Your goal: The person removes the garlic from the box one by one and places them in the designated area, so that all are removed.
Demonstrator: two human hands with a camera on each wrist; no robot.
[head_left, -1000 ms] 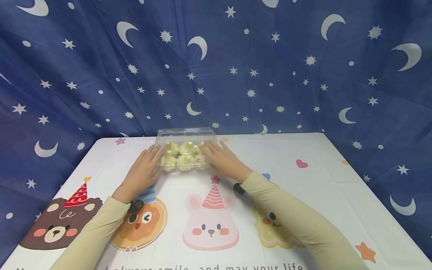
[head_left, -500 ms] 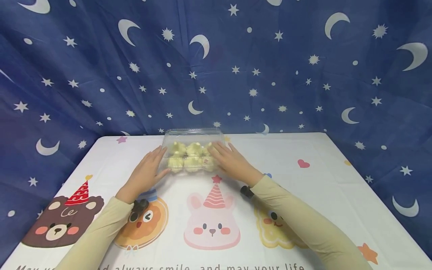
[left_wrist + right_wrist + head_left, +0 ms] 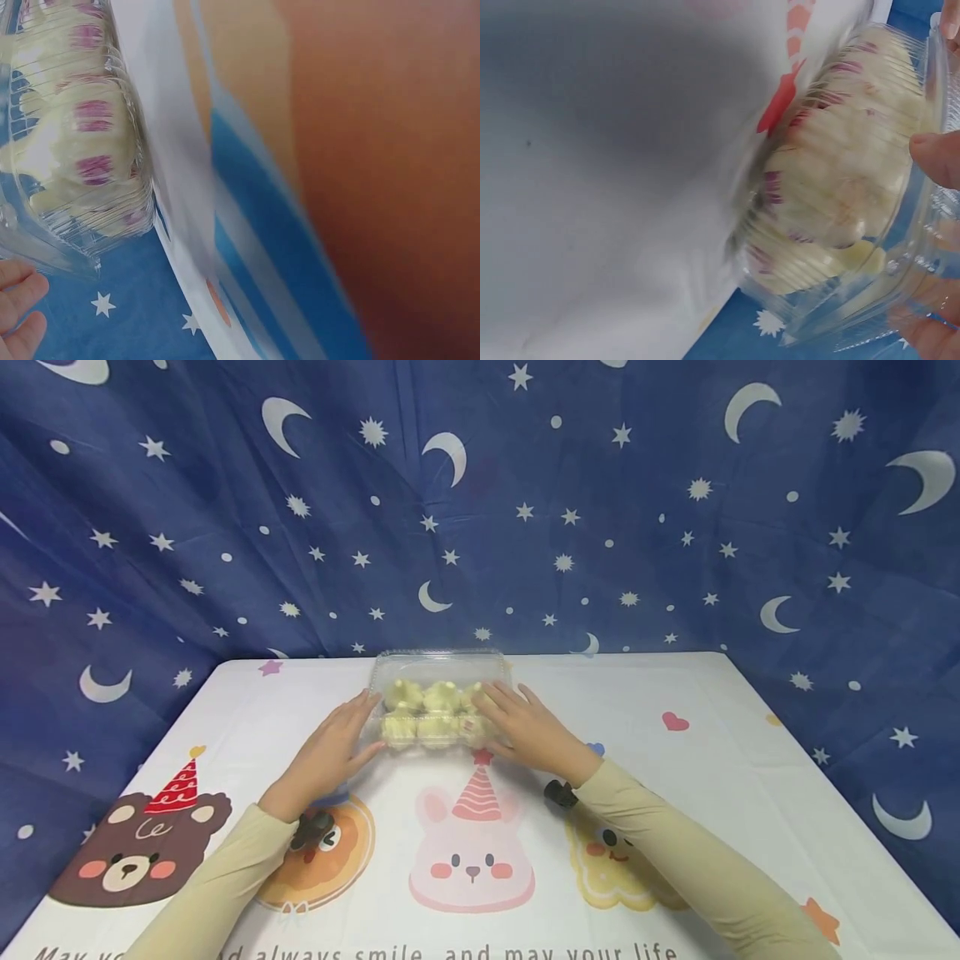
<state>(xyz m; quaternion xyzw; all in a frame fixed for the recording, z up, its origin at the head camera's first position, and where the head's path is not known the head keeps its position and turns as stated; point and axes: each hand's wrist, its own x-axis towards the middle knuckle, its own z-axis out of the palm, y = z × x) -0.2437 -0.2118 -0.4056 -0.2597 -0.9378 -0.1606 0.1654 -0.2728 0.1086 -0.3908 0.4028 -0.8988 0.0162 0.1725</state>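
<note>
A clear plastic box (image 3: 438,664) stands near the back of the white table. Inside sit several pale yellow lumps (image 3: 441,697) with knobbed tops; purple-pink streaks show on them in both wrist views. At its left end is my left hand (image 3: 330,752), fingers straight and thumb spread toward the front. Its fingertips (image 3: 19,300) appear by the box's rim in the left wrist view. My right hand (image 3: 536,733) holds the right end. In the right wrist view the thumb (image 3: 939,157) lies along the rim, and its fingers show partly behind the clear plastic.
The white tablecloth (image 3: 750,793) bears printed party animals and lettering. A blue curtain (image 3: 525,468) with moons and stars hangs right behind the table's back edge. Dark wrist cameras (image 3: 561,793) sit under both wrists.
The box has slid to the right and slightly toward me, with both hands moving along. My left thumb has spread away from the fingers.
</note>
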